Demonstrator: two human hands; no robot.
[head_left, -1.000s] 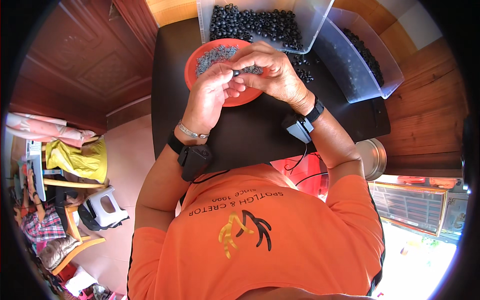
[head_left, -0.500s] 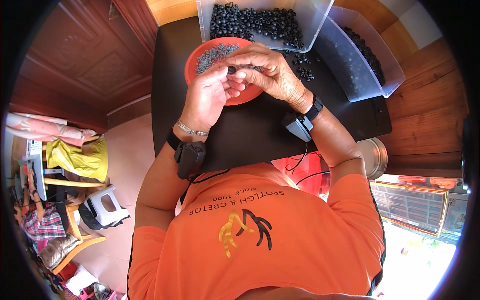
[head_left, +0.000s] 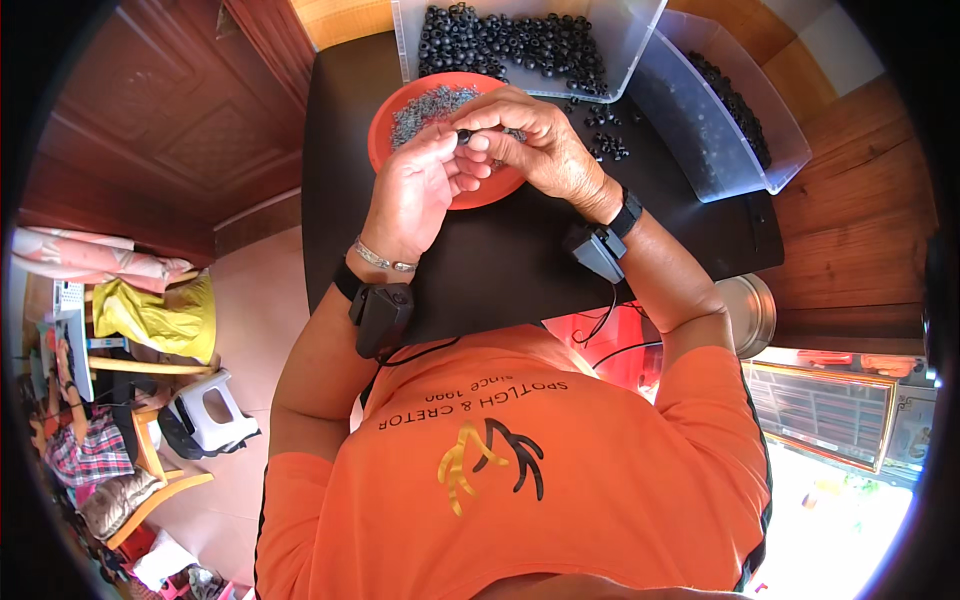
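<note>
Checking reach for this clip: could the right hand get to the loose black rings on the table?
Probably yes. The right hand is just beside the loose rings, nothing lying between, though its fingers are pinching a small black piece.

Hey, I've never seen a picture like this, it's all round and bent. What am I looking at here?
It comes from a wide fisheye camera worn on a person's head, looking down, so straight edges bend. No machine: the left hand and right hand meet over an orange bowl of small grey metal parts, pinching a small black piece in their fingers. The bowl stands on a black table, beside two clear bins of black rings. Black devices are strapped on both wrists.
</note>
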